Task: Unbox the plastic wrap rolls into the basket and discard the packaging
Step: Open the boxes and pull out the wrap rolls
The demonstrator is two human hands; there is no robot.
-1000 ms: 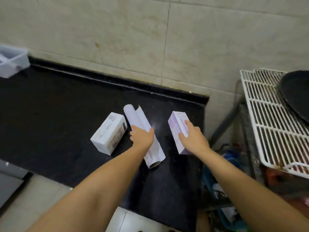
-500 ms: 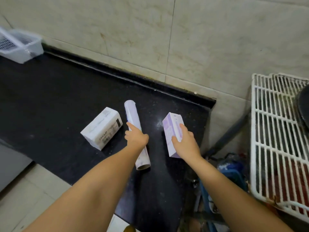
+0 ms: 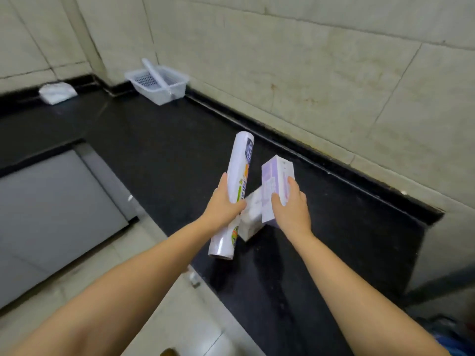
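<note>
Black polished stone countertop [image 3: 159, 140] fills the middle of the view, running along a beige tiled wall [image 3: 308, 73]. Two bare forearms reach in from the bottom edge. The left hand [image 3: 222, 204] is wrapped around the middle of a plastic wrap roll [image 3: 237, 181], white with a printed label, held above the counter and tilted with its far end toward 12 o'clock. The right hand [image 3: 291, 209] is closed on a purple and white box [image 3: 276, 186], fingers on its top face, thumb on the near side, lifted just to the 3 o'clock side of the roll. Between and beneath the two hands a second white box [image 3: 250, 222] lies on the counter, partly hidden. Far off toward 11 o'clock, against the wall, sits a white plastic basket [image 3: 177, 86] with another roll [image 3: 155, 73] leaning in it. A white crumpled cloth [image 3: 57, 92] lies at 10 o'clock in the corner.
</note>
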